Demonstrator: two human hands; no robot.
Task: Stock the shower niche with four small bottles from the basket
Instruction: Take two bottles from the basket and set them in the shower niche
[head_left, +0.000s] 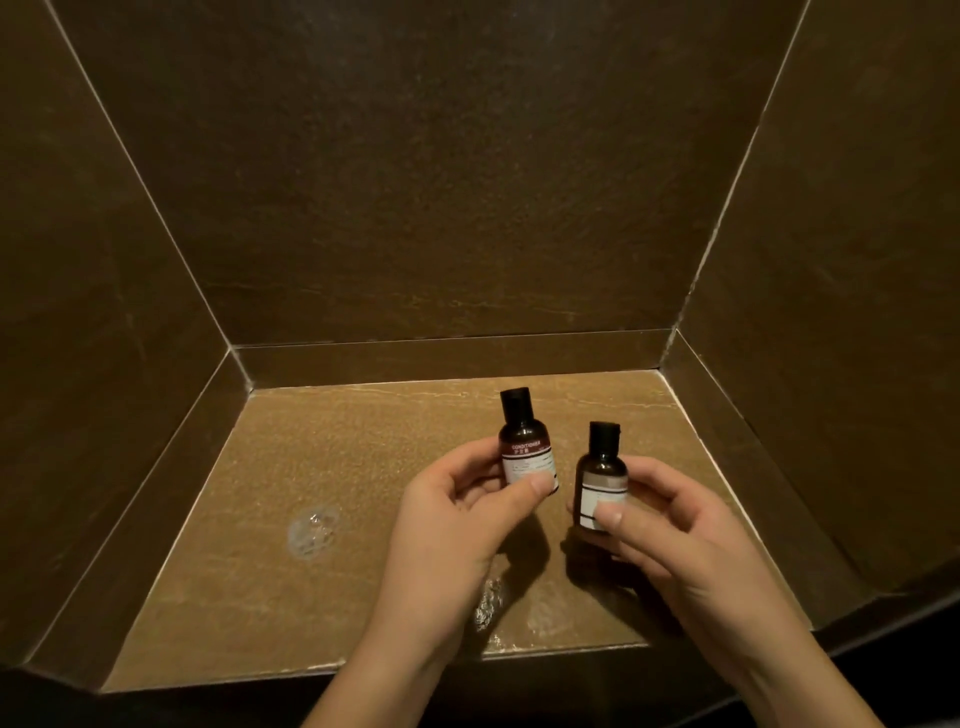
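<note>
Bottles: left hand pinches the conditioner bottle, right hand pinches the second bottle, both above the niche shelf. I judge them light, rigid, slick; grip mid-label. Shelf looks wet.

Holding a dark conditioner bottle upright in the left hand, thumb pressing its white label. Pinching a second small dark bottle in the right hand, just beside the first. Both hovering over the tan stone niche shelf, with wet patches glistening there.
</note>
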